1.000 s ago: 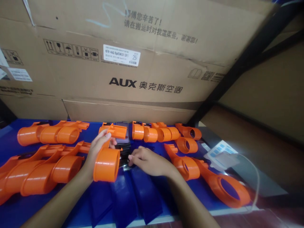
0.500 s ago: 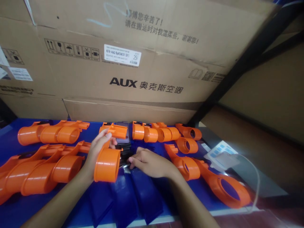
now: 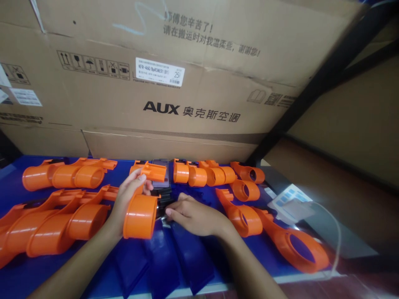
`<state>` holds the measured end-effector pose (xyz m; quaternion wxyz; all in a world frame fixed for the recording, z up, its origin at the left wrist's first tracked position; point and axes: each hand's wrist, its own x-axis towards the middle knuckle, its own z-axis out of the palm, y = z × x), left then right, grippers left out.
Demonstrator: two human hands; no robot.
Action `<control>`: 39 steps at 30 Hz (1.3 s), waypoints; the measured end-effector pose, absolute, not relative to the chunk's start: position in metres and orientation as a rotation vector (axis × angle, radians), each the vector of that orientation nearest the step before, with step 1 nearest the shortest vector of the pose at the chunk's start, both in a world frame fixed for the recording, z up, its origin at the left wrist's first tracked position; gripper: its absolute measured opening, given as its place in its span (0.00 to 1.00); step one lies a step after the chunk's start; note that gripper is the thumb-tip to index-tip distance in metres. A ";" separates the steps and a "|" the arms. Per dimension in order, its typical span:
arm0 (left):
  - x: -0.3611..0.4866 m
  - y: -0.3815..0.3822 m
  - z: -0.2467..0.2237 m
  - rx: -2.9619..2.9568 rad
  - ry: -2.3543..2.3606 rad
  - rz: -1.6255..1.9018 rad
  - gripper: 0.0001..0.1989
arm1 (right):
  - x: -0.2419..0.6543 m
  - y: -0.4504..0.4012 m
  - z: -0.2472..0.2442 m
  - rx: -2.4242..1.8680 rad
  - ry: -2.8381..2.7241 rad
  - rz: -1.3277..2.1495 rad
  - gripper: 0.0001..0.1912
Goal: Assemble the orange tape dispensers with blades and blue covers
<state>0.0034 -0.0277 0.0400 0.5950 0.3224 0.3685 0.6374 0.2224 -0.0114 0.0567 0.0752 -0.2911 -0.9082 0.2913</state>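
Orange part (image 3: 140, 216), blue tabletop (image 3: 14, 173), brown carton (image 3: 102, 104)

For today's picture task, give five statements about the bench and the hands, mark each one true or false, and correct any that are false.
1. The left hand holds an orange part. True.
2. The right hand holds a sheet of paper. False: its fingertips are by the black pieces; what they grasp is unclear.
3. A carton printed "AUX" stands behind the bench. True.
4. Everything lying on the bench is orange. False: dark blue strips lie near its front edge.
5. More orange parts lie to both sides of the hands. True.
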 end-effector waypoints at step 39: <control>0.019 -0.038 0.034 0.990 0.910 1.341 0.18 | 0.226 0.003 0.051 -0.804 -1.453 0.916 0.10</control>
